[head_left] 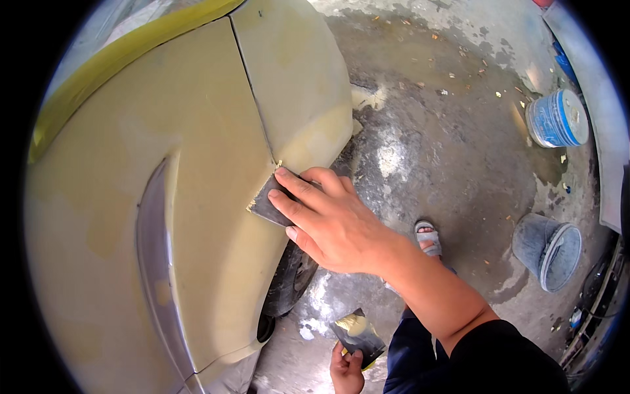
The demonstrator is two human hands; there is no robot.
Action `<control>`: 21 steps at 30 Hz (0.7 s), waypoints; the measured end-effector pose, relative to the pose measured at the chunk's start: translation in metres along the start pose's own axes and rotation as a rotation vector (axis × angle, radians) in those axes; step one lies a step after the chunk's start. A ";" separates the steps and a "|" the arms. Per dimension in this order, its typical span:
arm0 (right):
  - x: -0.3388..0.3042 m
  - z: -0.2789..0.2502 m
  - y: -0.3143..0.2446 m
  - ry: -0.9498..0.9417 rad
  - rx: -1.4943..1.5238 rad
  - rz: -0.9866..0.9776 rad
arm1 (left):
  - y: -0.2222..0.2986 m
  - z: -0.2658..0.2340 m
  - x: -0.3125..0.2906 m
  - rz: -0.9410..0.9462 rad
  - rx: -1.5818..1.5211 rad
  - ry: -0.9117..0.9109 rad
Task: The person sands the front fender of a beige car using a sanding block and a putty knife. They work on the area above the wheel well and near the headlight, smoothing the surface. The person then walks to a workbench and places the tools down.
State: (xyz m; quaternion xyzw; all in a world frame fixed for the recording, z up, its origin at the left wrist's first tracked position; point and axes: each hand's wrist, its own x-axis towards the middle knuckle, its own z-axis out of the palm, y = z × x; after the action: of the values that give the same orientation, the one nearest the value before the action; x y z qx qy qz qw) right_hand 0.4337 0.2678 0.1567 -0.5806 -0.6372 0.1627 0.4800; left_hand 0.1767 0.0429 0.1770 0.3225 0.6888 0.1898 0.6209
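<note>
My right hand (335, 223) reaches in from the right with its fingers pressed on a dark rectangular filler spreader (266, 209). The spreader lies against the tan car body panel (216, 111), by the lower end of a panel seam. Bits of yellow filler cling to its left edge, and a small lump sits at its top corner. Lower down, my left hand (348, 373) grips a dark flat plate (369, 341) by its near edge. A smear of pale yellow filler (353, 324) lies on that plate.
A dark wheel (292, 279) shows beneath the panel edge. Yellow masking (125, 56) runs along the top left. On the stained concrete floor (453, 157) stand a blue-and-white bucket (551, 119) and a grey bucket (535, 246). My sandalled foot (428, 238) is between the car and the buckets.
</note>
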 end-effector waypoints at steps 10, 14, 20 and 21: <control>-0.013 -0.017 0.000 -0.128 -0.053 0.026 | 0.011 0.007 -0.003 0.051 -0.004 0.012; -0.004 -0.013 -0.008 0.116 0.067 -0.012 | 0.016 0.008 -0.005 0.049 -0.009 0.023; 0.001 0.028 0.005 0.201 0.071 -0.020 | 0.007 0.002 -0.004 0.046 0.009 0.027; -0.002 0.029 0.007 0.171 0.058 -0.015 | 0.006 0.001 -0.003 0.040 0.011 0.016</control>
State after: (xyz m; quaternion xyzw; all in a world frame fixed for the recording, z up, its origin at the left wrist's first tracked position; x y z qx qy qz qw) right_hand 0.4147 0.2782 0.1369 -0.5734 -0.5933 0.1275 0.5504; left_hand 0.1786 0.0452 0.1825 0.3380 0.6883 0.2007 0.6096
